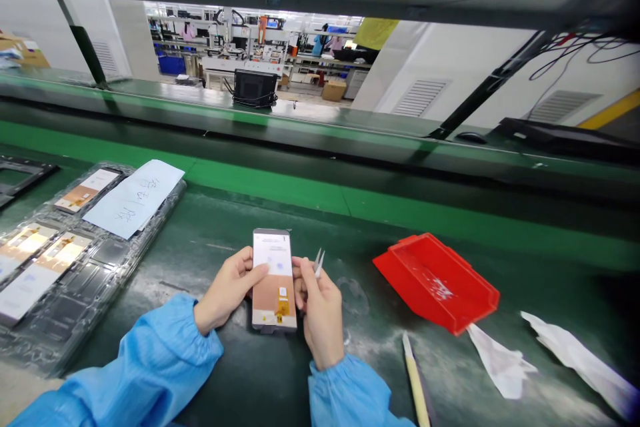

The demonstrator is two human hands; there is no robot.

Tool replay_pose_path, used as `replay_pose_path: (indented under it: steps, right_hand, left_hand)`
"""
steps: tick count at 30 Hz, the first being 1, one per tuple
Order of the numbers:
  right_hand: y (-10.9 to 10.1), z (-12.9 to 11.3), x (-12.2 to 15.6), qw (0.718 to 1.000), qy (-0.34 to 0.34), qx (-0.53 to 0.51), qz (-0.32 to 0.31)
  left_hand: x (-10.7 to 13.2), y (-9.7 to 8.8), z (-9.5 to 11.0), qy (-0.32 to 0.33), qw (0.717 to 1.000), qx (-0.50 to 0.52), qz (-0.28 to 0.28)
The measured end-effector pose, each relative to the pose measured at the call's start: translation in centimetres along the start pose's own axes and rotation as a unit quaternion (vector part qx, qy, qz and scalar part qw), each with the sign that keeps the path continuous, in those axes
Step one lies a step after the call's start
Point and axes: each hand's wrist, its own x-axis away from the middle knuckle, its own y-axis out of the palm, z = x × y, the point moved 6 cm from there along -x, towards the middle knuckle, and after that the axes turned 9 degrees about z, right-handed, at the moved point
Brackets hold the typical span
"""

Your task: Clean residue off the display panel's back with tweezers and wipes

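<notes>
A phone screen panel (273,263) with its back up, showing a white and copper film and an orange flex cable (283,303), is held upright in the middle of the green bench. My left hand (227,287) grips its left edge, with the thumb lying across the film. At the right edge, the fingers of my right hand (320,307) are curled against the panel. A pair of tweezers (319,261) is tucked in that same hand, tips pointing up and away from me. The fingertips behind the panel are hidden.
On the left lies a clear plastic tray (110,287) with several similar panels and a handwritten paper (137,197). To the right are a red bin (430,280) with small white scraps, a yellow-handled tool (416,383) and crumpled white wipes (503,360). A raised green ledge runs behind.
</notes>
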Motion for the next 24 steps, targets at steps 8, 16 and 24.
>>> replay_pose_path:
  steps: [8,16,24]
  right_hand:
    - [0.3,-0.4,0.3,0.999,0.010,0.012,-0.037]
    - [1.2,-0.9,1.3,0.993,0.024,0.053,-0.101]
    - [-2.9,-4.3,4.2,0.984,-0.002,0.110,-0.138]
  left_hand:
    - [-0.1,-1.0,1.3,0.045,0.996,0.021,0.074]
    - [0.9,-1.1,2.3,0.078,0.993,0.013,0.089]
    - [8.9,-3.4,-0.2,-0.008,0.989,-0.031,0.143]
